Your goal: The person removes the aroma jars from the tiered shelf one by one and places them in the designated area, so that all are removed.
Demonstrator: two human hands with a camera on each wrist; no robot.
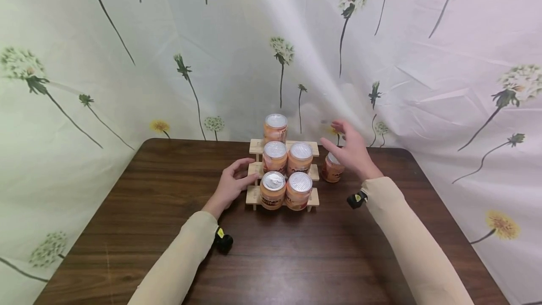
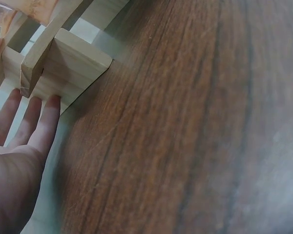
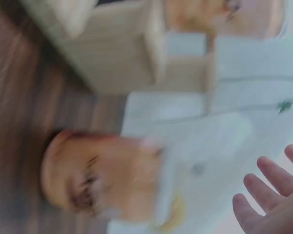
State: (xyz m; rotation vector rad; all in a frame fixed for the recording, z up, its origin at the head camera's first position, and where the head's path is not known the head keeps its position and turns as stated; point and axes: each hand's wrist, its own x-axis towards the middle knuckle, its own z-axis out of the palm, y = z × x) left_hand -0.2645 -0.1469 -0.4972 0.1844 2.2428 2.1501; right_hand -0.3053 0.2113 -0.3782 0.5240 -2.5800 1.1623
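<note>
A three-step wooden rack (image 1: 314,148) carries orange-labelled cans with silver lids: one can (image 1: 275,128) on the top step, two on the middle, two on the bottom. My left hand (image 1: 232,183) is at the rack's left end, its fingers fairly straight; in the left wrist view the fingertips (image 2: 52,102) meet the wooden side panel (image 2: 73,63). To the right of the rack, another orange can (image 1: 332,169) stands upright on the table. Above and behind it, my right hand (image 1: 349,147) is raised with spread fingers, holding nothing. The right wrist view shows this can (image 3: 102,178) blurred, apart from the fingers.
The dark wood-grain table (image 1: 169,192) runs back to a pale curtain (image 1: 237,60) printed with dandelions, hanging close behind the rack. Black wrist cameras sit on both sleeves, the left camera (image 1: 224,242) low over the table.
</note>
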